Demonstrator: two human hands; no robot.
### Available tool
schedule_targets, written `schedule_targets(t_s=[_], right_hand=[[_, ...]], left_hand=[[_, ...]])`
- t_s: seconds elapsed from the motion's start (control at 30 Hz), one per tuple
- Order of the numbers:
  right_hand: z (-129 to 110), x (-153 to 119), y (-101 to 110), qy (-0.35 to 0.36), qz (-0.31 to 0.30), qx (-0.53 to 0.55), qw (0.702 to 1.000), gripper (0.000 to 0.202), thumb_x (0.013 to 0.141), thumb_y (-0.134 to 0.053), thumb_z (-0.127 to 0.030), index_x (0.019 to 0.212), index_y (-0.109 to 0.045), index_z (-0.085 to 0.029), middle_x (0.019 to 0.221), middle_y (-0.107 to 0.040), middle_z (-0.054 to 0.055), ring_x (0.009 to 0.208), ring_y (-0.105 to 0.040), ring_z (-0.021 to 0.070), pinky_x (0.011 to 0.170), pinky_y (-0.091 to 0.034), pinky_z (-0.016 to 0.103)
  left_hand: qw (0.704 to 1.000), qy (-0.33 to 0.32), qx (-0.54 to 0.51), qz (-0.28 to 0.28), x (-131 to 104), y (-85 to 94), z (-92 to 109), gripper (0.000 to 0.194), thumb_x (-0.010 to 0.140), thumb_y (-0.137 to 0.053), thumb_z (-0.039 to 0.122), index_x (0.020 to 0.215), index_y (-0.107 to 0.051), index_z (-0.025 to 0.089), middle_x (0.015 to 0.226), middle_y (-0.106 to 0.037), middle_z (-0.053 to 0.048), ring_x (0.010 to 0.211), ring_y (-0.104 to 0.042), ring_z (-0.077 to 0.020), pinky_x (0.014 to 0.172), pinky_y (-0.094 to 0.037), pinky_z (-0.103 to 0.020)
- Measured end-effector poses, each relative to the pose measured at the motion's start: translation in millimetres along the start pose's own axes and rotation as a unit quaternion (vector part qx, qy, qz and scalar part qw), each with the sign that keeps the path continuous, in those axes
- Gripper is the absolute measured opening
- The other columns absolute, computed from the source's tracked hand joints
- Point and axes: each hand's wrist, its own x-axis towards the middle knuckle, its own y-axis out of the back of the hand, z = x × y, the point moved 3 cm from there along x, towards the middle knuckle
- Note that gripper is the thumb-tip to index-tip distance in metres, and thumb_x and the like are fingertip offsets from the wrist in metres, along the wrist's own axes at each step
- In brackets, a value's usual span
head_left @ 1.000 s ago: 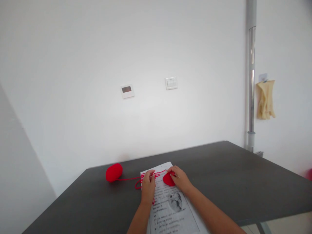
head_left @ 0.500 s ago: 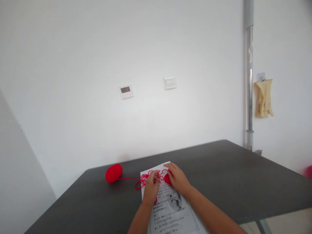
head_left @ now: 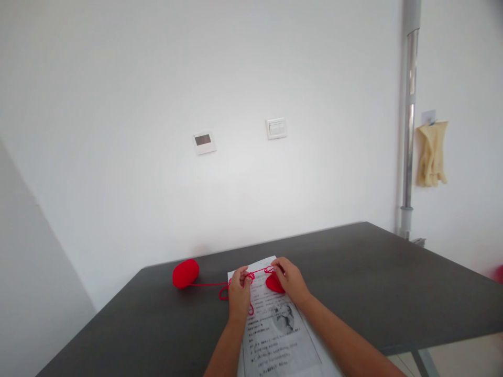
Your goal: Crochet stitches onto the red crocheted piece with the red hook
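My left hand (head_left: 239, 293) is closed on loops of red yarn (head_left: 223, 293) over the upper part of a printed sheet (head_left: 271, 335). My right hand (head_left: 290, 277) pinches the same yarn near the sheet's top edge, and a short strand runs between the two hands. Beneath the right fingers lies a small red piece (head_left: 275, 284), partly covered by them. From the left hand a strand leads across the dark table to a red ball of yarn (head_left: 186, 274).
The dark table (head_left: 338, 272) stands against a white wall with a small panel (head_left: 204, 143) and a light switch (head_left: 276, 129). At the right are a metal pole (head_left: 409, 125) and hanging yellowish gloves (head_left: 432, 154).
My hands have moved apart a little, and the strand between them is straighter. More of the small red piece shows. The view has shifted slightly.
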Motion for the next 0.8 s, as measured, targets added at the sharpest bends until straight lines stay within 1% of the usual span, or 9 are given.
schedule_targets(t_s=[0.13, 0.23, 0.3, 0.4, 0.47, 0.57, 0.67, 0.73, 0.8], right_hand=[[9, 4, 6, -0.025, 0.057, 0.031, 0.998, 0.024, 0.095, -0.056, -0.031, 0.114, -0.060, -0.017, 0.114, -0.063, 0.007, 0.094, -0.064, 0.0194, 0.081, -0.055, 0.039], [5, 3, 3, -0.005, 0.038, 0.051, 0.998, 0.024, 0.095, -0.056, -0.030, 0.114, -0.060, -0.016, 0.115, -0.063, 0.008, 0.096, -0.064, 0.0198, 0.083, -0.055, 0.040], [0, 1, -1, 0.019, 0.003, 0.055, 0.998, 0.024, 0.095, -0.056, -0.030, 0.115, -0.060, -0.017, 0.116, -0.063, 0.008, 0.098, -0.064, 0.0200, 0.084, -0.055, 0.041], [-4, 0, -5, 0.031, -0.028, 0.036, 0.998, 0.025, 0.096, -0.055, -0.030, 0.117, -0.059, -0.018, 0.117, -0.063, 0.008, 0.096, -0.065, 0.0194, 0.084, -0.055, 0.040], [-1, 0, -2, 0.018, -0.020, 0.006, 1.000, 0.026, 0.096, -0.055, -0.030, 0.118, -0.059, -0.018, 0.118, -0.062, 0.008, 0.097, -0.064, 0.0195, 0.084, -0.055, 0.040], [7, 2, 2, -0.008, -0.006, -0.054, 0.999, 0.025, 0.095, -0.055, -0.030, 0.117, -0.059, -0.018, 0.121, -0.061, 0.008, 0.102, -0.062, 0.0212, 0.088, -0.053, 0.043], [11, 0, 1, -0.017, -0.025, -0.105, 0.994, 0.025, 0.094, -0.057, -0.030, 0.116, -0.059, -0.018, 0.122, -0.060, 0.008, 0.104, -0.062, 0.0220, 0.089, -0.052, 0.044], [11, -2, -3, -0.019, -0.042, -0.128, 0.991, 0.025, 0.094, -0.057, -0.030, 0.116, -0.059, -0.018, 0.121, -0.060, 0.008, 0.104, -0.062, 0.0219, 0.089, -0.052, 0.043], [10, -3, -7, -0.021, -0.053, -0.142, 0.988, 0.026, 0.094, -0.057, -0.030, 0.117, -0.059, -0.018, 0.121, -0.060, 0.008, 0.103, -0.062, 0.0219, 0.088, -0.052, 0.043]], left_hand=[[0.997, -0.006, 0.021, 0.081, 4, 13.6, -1, 0.022, 0.093, -0.054, 0.026, 0.111, -0.061, 0.015, 0.112, -0.064, -0.008, 0.100, -0.063, -0.0219, 0.088, -0.051, -0.044], [0.991, -0.024, 0.051, 0.118, 4, 18.2, 3, 0.032, 0.088, -0.048, 0.013, 0.119, -0.059, 0.019, 0.130, -0.058, -0.010, 0.123, -0.052, -0.0240, 0.105, -0.040, -0.043], [0.990, -0.033, 0.076, 0.114, 4, 16.0, 4, 0.039, 0.081, -0.050, 0.009, 0.116, -0.061, 0.022, 0.134, -0.057, -0.008, 0.130, -0.046, -0.0249, 0.112, -0.032, -0.042], [0.988, -0.036, 0.113, 0.095, 4, 10.1, 2, 0.037, 0.074, -0.054, 0.005, 0.104, -0.068, 0.024, 0.127, -0.063, -0.007, 0.128, -0.048, -0.0285, 0.112, -0.030, -0.047], [0.987, -0.040, 0.131, 0.085, 5, 7.7, 0, 0.033, 0.076, -0.055, 0.005, 0.101, -0.068, 0.022, 0.124, -0.064, -0.008, 0.125, -0.049, -0.0287, 0.110, -0.032, -0.049], [0.985, -0.053, 0.147, 0.071, 5, 6.0, -1, 0.020, 0.085, -0.059, 0.014, 0.104, -0.066, 0.018, 0.121, -0.064, -0.009, 0.120, -0.053, -0.0265, 0.105, -0.037, -0.050], [0.984, -0.064, 0.153, 0.062, 4, 3.8, 0, 0.017, 0.088, -0.060, 0.020, 0.104, -0.065, 0.017, 0.118, -0.064, -0.008, 0.117, -0.055, -0.0251, 0.102, -0.039, -0.051], [0.984, -0.066, 0.154, 0.063, 4, 2.4, 1, 0.021, 0.086, -0.058, 0.011, 0.106, -0.064, 0.015, 0.120, -0.064, -0.009, 0.119, -0.054, -0.0252, 0.105, -0.038, -0.049], [0.983, -0.063, 0.155, 0.071, 2, 2.2, 2, 0.033, 0.084, -0.055, 0.003, 0.115, -0.060, 0.012, 0.127, -0.060, -0.014, 0.123, -0.051, -0.0264, 0.108, -0.035, -0.048]])
